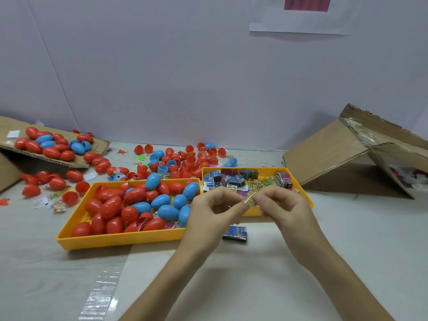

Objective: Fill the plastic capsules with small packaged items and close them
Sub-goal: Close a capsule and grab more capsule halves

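Both hands are up in the middle of the shot, working on one tiny gold-and-clear packet (pixel 249 198). The left hand (pixel 213 209) pinches one end of it between thumb and fingertip, and the right hand (pixel 282 205) pinches the other end. They hold it just over the near edge of the right yellow tray (pixel 308 200).

That tray is full of small printed packets (pixel 234 180) in blue, pink, green and black; the print is way too small to read. One blue-and-black packet (pixel 235 233) lies on the table (pixel 347 239) just in front of the trays.

The left yellow tray (pixel 120 239) is piled with closed red and blue capsules (pixel 111 207). Open capsule halves (pixel 185 163) are scattered behind it, and more closed ones sit on a cardboard flap (pixel 97 147) far left.

A tipped cardboard box (pixel 335 158) sits on the right. The paper sheet (pixel 301 22) on the wall has a red strip, illegible.
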The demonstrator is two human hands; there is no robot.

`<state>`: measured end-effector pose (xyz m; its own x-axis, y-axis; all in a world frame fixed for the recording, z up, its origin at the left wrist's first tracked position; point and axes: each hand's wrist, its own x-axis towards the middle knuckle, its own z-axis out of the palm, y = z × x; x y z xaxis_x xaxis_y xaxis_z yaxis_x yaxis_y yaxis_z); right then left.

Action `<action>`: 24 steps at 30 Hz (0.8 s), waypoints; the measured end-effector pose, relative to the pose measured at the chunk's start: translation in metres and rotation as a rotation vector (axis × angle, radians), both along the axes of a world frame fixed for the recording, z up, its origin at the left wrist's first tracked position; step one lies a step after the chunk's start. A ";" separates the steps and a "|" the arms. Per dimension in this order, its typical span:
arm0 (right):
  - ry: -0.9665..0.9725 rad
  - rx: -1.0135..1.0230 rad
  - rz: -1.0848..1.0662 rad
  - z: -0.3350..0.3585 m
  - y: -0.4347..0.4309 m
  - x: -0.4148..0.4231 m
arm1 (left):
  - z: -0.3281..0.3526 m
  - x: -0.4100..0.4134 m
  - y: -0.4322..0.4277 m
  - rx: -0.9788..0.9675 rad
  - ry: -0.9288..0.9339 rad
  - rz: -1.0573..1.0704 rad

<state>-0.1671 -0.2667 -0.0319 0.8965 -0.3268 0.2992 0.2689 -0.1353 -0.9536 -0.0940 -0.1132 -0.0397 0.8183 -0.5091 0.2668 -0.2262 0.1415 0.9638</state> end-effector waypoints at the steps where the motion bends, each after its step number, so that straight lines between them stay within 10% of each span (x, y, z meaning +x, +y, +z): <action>1: 0.009 0.048 0.004 0.001 -0.001 0.000 | 0.001 0.000 0.000 -0.013 0.034 -0.020; 24: 0.088 0.284 0.015 0.003 -0.002 0.000 | -0.006 -0.004 -0.002 0.102 -0.134 0.038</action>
